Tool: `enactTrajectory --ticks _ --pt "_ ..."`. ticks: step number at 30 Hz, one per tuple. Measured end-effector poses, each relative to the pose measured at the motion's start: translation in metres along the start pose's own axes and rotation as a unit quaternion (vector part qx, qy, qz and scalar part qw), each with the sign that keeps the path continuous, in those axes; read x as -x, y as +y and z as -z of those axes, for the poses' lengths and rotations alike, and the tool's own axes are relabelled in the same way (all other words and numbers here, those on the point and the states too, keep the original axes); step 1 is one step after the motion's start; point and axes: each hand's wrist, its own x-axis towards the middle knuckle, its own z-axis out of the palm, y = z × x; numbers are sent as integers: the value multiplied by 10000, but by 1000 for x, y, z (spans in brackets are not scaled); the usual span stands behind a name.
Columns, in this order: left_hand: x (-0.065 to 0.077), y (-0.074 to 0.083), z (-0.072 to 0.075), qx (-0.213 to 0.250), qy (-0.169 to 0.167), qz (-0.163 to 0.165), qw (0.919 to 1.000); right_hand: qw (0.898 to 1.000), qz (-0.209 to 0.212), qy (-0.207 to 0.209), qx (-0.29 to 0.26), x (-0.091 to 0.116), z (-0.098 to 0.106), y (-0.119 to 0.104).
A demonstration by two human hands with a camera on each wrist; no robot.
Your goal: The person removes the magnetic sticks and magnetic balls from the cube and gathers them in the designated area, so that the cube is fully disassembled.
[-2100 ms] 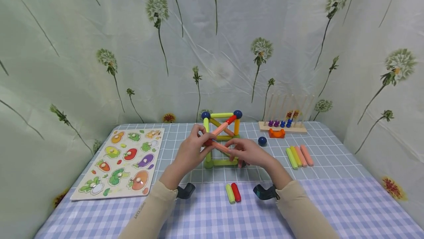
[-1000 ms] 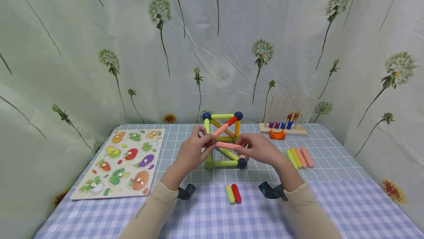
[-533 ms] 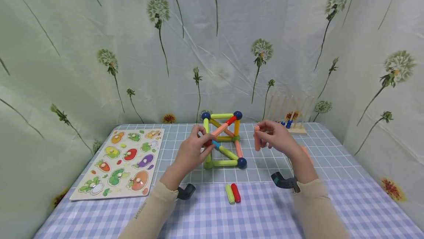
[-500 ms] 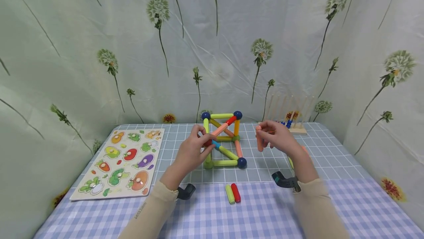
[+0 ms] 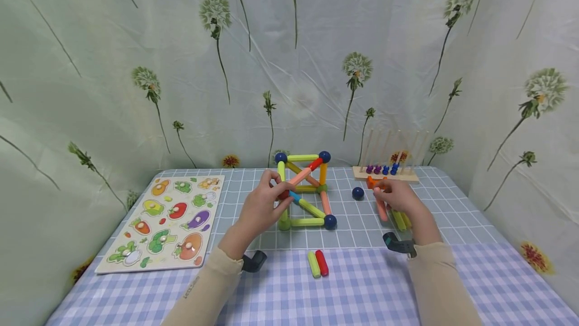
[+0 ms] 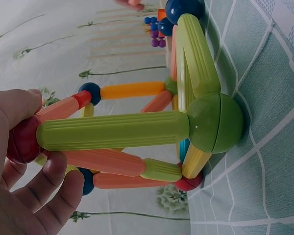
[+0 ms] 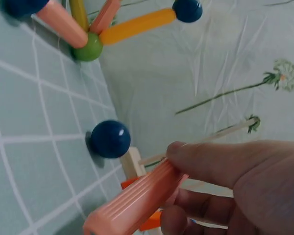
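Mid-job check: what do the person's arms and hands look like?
Two beige fabric sleeves show; dark lettering, too small to read, runs along the left one. A bent black device sits near each cuff. Left hand and right hand are ungloved.

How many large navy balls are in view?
4: upper left ball, upper right ball and lower right ball on the stick frame, loose ball right of it; others may be hidden.

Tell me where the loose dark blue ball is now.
In the head view, the ball rests right of centre on the grey-blue gridded cloth, between the multicoloured stick frame and the held salmon ribbed stick.
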Motion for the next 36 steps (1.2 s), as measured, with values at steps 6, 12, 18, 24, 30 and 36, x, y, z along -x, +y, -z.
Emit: enactTrajectory --ticks 6,12,18,24,30,36 --pt "0 0 0 40 -102 74 9999 9992 -301 -149 195 -3 -5 12" --pt "1 1 1 76 -83 75 9999 9987 -401 -118 303 -4 -6 16" --pt "1 1 1 59 -94 82 9999 9979 -365 -147 517 -5 -6 20" --pt "1 0 0 63 -50 67 9999 9963 -437 -312 664 -5 -6 22" --pt "1 -1 -2 47 -65 75 9999 9941 -381 -506 884 -8 -10 28" --pt "1 -1 -2 63 -57 104 9999 9949 -353 -235 916 -9 -7 19"
